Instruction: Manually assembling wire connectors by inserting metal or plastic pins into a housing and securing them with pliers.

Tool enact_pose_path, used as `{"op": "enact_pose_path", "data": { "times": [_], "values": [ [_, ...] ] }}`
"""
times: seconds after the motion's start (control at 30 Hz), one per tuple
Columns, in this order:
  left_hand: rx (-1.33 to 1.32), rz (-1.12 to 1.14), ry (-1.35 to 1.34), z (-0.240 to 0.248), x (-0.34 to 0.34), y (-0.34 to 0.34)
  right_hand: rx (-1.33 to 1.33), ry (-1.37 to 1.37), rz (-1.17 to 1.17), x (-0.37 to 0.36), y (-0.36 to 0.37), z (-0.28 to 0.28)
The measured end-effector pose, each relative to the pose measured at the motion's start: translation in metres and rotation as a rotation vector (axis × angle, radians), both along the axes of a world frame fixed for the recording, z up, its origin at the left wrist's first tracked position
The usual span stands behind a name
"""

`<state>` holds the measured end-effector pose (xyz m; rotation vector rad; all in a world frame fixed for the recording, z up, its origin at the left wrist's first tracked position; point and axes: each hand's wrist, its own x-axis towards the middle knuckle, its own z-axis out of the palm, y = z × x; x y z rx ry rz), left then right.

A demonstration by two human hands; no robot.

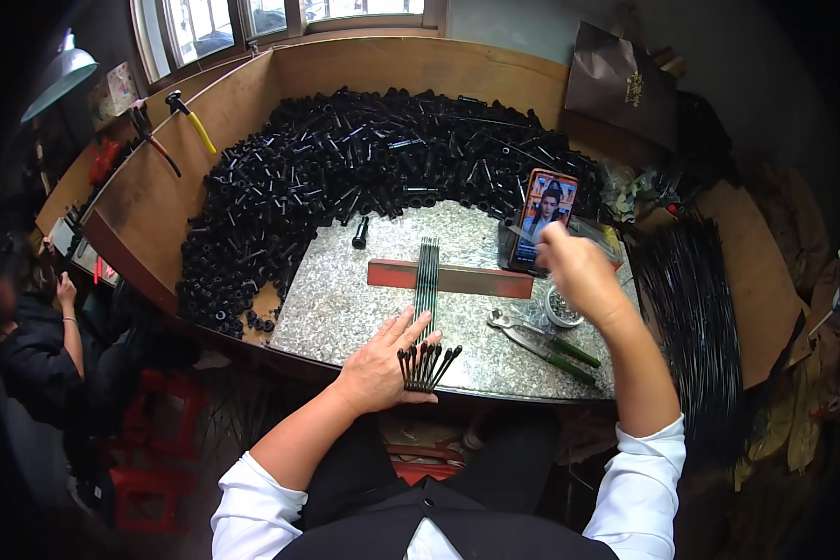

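Observation:
My left hand is closed around a bundle of thin dark rods with black knobbed ends fanned out toward me. Their far part lies across a flat red-brown bar, and the fingers press on top while the thumb sits beneath the near ends. In front of a propped phone with a lit screen is my right hand. Its fingertips are blurred near the screen's lower part, and whether they hold anything does not show. Below that hand are a small white tub of tiny metal pieces and green-handled pliers.
A large heap of black cylindrical parts rims the speckled worktop. One black part lies apart. Long dark rods fill the right side. A yellow-handled hammer hangs on the wooden wall. Another person sits left.

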<state>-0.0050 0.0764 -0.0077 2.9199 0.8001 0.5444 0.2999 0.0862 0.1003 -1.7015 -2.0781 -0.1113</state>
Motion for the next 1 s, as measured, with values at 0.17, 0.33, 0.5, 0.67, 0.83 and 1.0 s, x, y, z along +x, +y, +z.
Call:
{"op": "enact_pose_path", "data": {
  "times": [0.17, 0.33, 0.5, 0.67, 0.83, 1.0],
  "values": [
    [0.006, -0.003, -0.016, -0.004, 0.006, 0.001, 0.242, 0.023, 0.248, -0.031, 0.033, -0.059],
    [0.018, -0.016, 0.013, -0.006, 0.004, 0.000, 0.285, 0.046, 0.161, -0.040, 0.061, -0.090],
    [0.002, 0.002, 0.023, -0.004, 0.003, -0.001, 0.304, -0.117, 0.077, -0.042, 0.070, -0.098],
    [0.012, 0.009, 0.038, 0.001, 0.004, -0.001, 0.348, -0.135, 0.103, -0.043, 0.073, -0.101],
    [0.008, 0.003, 0.030, 0.001, 0.004, -0.001, 0.320, -0.163, 0.104, -0.043, 0.074, -0.101],
    [0.013, 0.003, 0.038, 0.001, 0.004, -0.001, 0.303, -0.186, 0.105, -0.042, 0.076, -0.102]
  ]
}}
